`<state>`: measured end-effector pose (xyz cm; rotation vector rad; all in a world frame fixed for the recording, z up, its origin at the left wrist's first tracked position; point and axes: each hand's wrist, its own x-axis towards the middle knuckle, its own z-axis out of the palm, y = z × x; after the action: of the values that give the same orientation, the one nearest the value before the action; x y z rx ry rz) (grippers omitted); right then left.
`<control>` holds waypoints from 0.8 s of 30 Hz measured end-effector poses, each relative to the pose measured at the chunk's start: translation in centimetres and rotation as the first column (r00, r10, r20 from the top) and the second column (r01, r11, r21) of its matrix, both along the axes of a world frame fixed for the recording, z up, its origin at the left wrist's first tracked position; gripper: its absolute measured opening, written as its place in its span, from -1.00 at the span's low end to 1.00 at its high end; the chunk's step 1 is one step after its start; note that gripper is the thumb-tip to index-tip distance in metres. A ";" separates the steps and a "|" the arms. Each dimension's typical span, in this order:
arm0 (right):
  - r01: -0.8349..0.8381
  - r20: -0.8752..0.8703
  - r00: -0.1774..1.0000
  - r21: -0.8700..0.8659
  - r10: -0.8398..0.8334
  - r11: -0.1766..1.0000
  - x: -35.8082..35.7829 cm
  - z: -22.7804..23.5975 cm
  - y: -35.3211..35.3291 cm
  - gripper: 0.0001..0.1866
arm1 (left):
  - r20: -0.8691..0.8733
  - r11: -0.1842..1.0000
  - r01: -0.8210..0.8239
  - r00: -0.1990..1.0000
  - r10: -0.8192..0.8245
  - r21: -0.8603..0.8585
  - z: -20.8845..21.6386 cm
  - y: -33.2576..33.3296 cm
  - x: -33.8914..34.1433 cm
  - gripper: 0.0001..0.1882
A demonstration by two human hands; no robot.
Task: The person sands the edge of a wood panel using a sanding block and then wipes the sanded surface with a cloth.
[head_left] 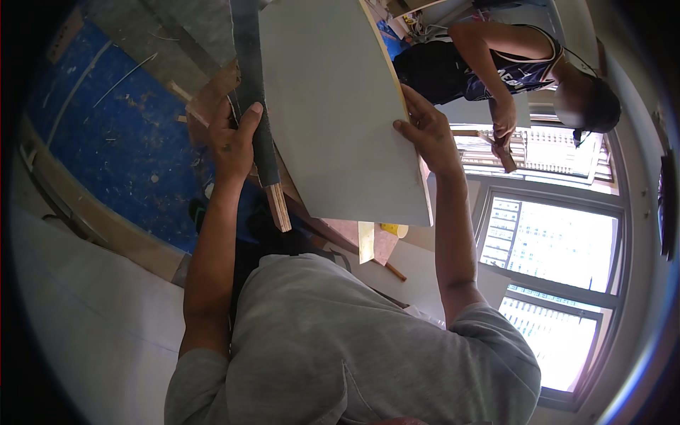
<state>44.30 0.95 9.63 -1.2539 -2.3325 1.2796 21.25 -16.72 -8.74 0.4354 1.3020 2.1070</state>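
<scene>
A large pale grey-white panel [333, 120] with a thin yellowish edge stands in front of me. My right hand [430, 136] grips its right edge, thumb on the pale face and fingers around the back. My left hand [235, 145] is closed around a long plywood strip faced in dark grey [263, 134], thumb pressed on the dark face. Bare layered wood shows at the strip's near end. The strip lies along the panel's left side; whether the two touch cannot be told.
Blue sheeting [113, 134] with scraps covers the floor at left. Close by on the right, a co-worker [517, 64] holds a wooden piece [504, 152]. Below the panel are a yellow cylindrical object [395, 230] and a pale offcut [366, 242]. Bright windows [552, 241] line the right wall.
</scene>
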 end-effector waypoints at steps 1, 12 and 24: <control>0.002 -0.003 1.000 0.003 -0.002 1.000 0.0 0.0 0.0 -0.25 | -0.001 1.000 0.003 1.000 -0.003 -0.001 0.0 -0.1 0.0 -0.75; -0.040 0.064 0.998 0.262 0.024 0.964 -3.9 0.1 -1.8 -0.33 | -0.039 0.988 -0.008 0.999 0.001 -0.156 1.0 -1.4 -0.4 -0.72; -0.322 -0.038 0.934 0.344 0.356 0.882 -15.5 -2.0 1.8 -0.42 | -0.261 0.989 -0.133 0.959 0.113 -0.059 6.6 0.6 -2.4 -0.67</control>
<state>28.77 2.79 7.59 -0.6799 -2.6310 0.9440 18.88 -16.10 -2.17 0.6260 1.5885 2.1477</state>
